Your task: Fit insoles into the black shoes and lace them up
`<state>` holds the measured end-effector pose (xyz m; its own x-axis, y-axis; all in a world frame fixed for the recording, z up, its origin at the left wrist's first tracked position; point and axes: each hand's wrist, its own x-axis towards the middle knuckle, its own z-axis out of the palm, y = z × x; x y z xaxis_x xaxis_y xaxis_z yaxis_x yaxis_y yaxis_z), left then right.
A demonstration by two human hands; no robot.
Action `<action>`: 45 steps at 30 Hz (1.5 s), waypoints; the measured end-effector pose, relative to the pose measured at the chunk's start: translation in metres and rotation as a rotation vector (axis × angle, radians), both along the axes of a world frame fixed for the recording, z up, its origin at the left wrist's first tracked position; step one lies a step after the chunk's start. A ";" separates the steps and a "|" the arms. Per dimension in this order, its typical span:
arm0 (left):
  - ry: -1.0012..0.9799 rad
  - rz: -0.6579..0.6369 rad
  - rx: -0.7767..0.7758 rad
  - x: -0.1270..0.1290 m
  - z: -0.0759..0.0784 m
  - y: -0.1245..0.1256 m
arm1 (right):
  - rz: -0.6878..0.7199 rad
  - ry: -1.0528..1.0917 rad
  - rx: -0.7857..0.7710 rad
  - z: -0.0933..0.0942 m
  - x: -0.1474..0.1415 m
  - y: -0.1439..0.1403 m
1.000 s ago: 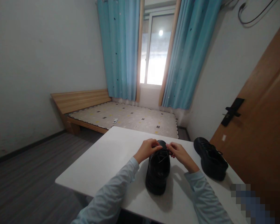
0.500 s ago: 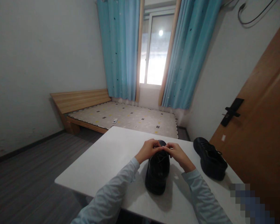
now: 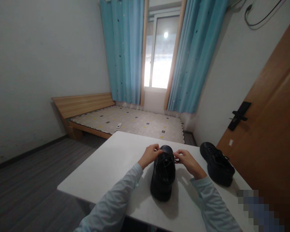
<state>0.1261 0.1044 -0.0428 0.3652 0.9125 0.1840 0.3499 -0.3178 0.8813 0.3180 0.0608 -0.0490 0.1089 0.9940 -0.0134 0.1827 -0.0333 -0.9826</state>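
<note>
A black lace-up shoe [image 3: 163,175] stands on the white table [image 3: 106,170] in front of me, toe pointing away. My left hand [image 3: 149,155] is closed at the left side of its laces and seems to pinch a lace end. On the right side, my right hand [image 3: 186,161] pinches the other lace end. The laces themselves are too dark to make out clearly. Both arms wear pale blue sleeves.
A second black shoe [image 3: 217,163] lies on the table to the right, near a wooden door [image 3: 270,129] with a black handle. Beyond the table are a low wooden bed [image 3: 125,120], blue curtains and a window. Grey floor lies to the left.
My hands, which met over the laces half a second ago, have drawn apart to either side of the shoe. The shoe's toe now shows between them.
</note>
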 end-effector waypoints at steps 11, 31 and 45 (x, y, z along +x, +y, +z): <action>-0.185 0.017 -0.248 -0.003 -0.005 0.002 | -0.020 0.046 -0.008 -0.002 0.010 -0.008; -0.121 0.072 -0.348 -0.007 -0.010 0.003 | -0.046 -0.119 -0.006 -0.012 0.023 -0.014; 0.015 0.036 -0.232 -0.005 -0.022 0.007 | -0.034 -0.268 0.050 -0.012 0.011 -0.012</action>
<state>0.1212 0.1111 -0.0647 0.3325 0.9424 -0.0371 0.3709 -0.0945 0.9238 0.3289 0.0485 -0.0614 0.1350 0.9884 0.0695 0.4361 0.0037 -0.8999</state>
